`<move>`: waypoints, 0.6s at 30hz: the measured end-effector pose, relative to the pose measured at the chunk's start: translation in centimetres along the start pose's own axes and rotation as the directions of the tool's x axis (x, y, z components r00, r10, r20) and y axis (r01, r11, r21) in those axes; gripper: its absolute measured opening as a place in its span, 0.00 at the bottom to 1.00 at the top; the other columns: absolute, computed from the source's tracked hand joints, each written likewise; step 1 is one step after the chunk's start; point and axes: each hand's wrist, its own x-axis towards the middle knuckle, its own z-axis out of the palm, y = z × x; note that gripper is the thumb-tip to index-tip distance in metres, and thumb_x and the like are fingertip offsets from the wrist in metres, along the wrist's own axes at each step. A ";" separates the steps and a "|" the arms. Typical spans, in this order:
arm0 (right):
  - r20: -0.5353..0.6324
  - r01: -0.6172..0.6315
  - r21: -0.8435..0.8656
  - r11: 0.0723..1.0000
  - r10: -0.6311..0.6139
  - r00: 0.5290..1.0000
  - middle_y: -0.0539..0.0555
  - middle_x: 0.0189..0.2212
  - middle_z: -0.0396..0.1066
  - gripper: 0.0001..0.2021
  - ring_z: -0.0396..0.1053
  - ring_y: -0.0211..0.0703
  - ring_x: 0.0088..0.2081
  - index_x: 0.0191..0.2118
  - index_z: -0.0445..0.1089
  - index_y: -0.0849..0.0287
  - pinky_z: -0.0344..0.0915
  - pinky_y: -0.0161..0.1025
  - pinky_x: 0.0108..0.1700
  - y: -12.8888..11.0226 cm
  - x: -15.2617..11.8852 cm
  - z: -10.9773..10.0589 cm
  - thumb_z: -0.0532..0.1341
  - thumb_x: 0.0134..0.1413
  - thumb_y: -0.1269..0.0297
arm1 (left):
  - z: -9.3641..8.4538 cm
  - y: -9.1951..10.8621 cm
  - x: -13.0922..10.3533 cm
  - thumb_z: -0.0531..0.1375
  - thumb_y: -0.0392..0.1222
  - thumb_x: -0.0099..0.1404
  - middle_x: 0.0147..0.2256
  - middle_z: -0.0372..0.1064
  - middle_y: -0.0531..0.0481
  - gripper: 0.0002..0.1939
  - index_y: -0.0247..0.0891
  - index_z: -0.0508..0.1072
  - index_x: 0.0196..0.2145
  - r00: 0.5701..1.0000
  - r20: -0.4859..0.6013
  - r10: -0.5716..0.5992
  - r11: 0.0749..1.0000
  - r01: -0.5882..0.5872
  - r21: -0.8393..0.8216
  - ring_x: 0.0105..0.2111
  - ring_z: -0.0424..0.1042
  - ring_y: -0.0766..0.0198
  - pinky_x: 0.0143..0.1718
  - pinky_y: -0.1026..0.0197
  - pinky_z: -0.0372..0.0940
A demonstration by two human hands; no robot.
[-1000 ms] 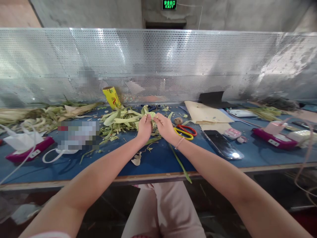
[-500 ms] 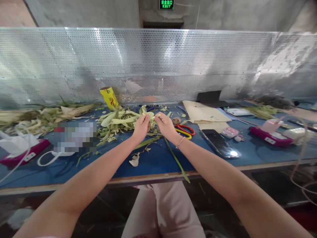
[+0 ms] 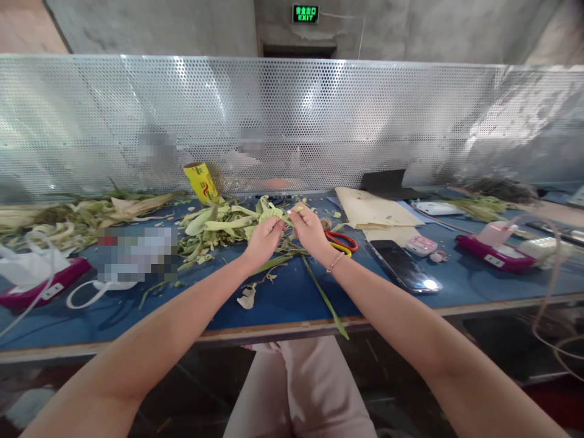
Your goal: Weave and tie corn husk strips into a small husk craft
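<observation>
Both hands are close together over the middle of the blue table (image 3: pixel 292 298). My left hand (image 3: pixel 265 238) is closed, thumb and fingers pinched on a pale green leaf piece (image 3: pixel 270 210) that shows just above it. My right hand (image 3: pixel 309 228) is closed too, its fingertips pinching a thin strip of the same pale green plant. Directly left of my hands lies a pile of pale green leaves (image 3: pixel 223 224). Scissors with red and yellow handles (image 3: pixel 347 242) lie by my right wrist. A long green leaf (image 3: pixel 326 297) hangs over the table's front edge.
A yellow box (image 3: pixel 201 182) stands behind the leaf pile. On the right are a phone (image 3: pixel 404 266), brown paper (image 3: pixel 376 208) and a magenta power strip (image 3: pixel 495 252). Another power strip (image 3: pixel 68 283) and dried husks (image 3: pixel 123 210) lie left. A perforated metal screen (image 3: pixel 292 109) runs behind.
My left hand has moved slightly down and right, and its fingers have shifted. My right hand has moved a little to the right. The view has tilted slightly upward.
</observation>
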 end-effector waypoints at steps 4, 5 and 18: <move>-0.003 -0.026 0.034 0.999 0.026 1.000 0.47 0.21 0.54 0.09 0.55 0.34 0.25 0.24 0.54 0.57 0.53 0.32 0.27 0.0 0.0 0.0 0.50 0.51 0.61 | 0.2 0.6 0.0 0.50 0.42 0.59 0.11 0.40 0.62 0.09 0.37 0.59 0.24 0.984 0.118 -0.134 0.968 0.155 -0.195 0.10 0.41 0.76 0.14 0.69 0.40; -0.004 -0.031 0.041 0.999 0.032 0.999 0.47 0.20 0.53 0.09 0.54 0.34 0.24 0.24 0.54 0.57 0.53 0.32 0.27 0.0 0.0 0.0 0.50 0.51 0.61 | 0.2 0.8 0.0 0.50 0.41 0.59 0.11 0.39 0.63 0.08 0.37 0.59 0.24 0.977 0.135 -0.164 0.955 0.191 -0.226 0.10 0.40 0.76 0.13 0.70 0.39; 0.023 -0.090 0.056 0.994 0.089 0.996 0.44 0.17 0.50 0.10 0.50 0.31 0.19 0.24 0.52 0.57 0.51 0.31 0.24 0.6 0.3 -0.4 0.50 0.51 0.59 | 0.2 1.0 0.2 0.48 0.38 0.57 0.11 0.39 0.63 0.05 0.36 0.60 0.26 0.975 0.140 -0.171 0.967 0.194 -0.166 0.11 0.40 0.75 0.14 0.69 0.41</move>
